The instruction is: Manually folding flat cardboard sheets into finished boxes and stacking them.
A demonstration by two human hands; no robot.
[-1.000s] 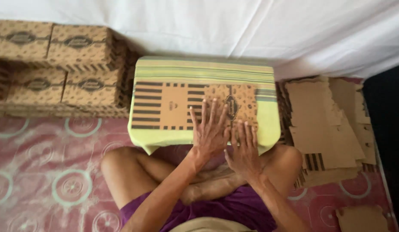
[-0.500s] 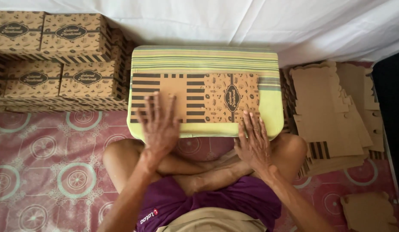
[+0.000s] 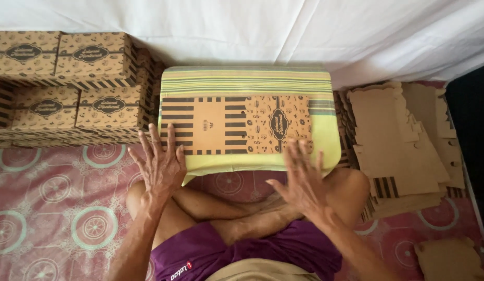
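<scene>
Head view looks straight down on a flat, unfolded brown cardboard box blank with black stripes and printed patterns (image 3: 236,125), lying in the middle of a green and yellow striped cushion-like pad (image 3: 247,83) that rests in front of the person's crossed legs. Both hands are empty, fingers spread wide, gripping nothing. At 7 o'clock from the blank, the left hand (image 3: 161,166) hovers over the pad's near left corner, its fingertips (image 3: 171,132) reaching the blank's lower left edge; whether they touch it I cannot tell. At 5 o'clock, the right hand (image 3: 302,182) is blurred, over the pad's near edge, just beside the blank's lower right corner. The 2 hands are well apart. At 9 o'clock stand stacked, folded brown printed cardboard boxes (image 3: 70,88). At 3 o'clock lies a pile of flat plain-brown cardboard blanks (image 3: 403,140). Underneath spreads a pink floor mat with circle patterns (image 3: 54,208); white cloth (image 3: 252,31) hangs at 12 o'clock.
</scene>
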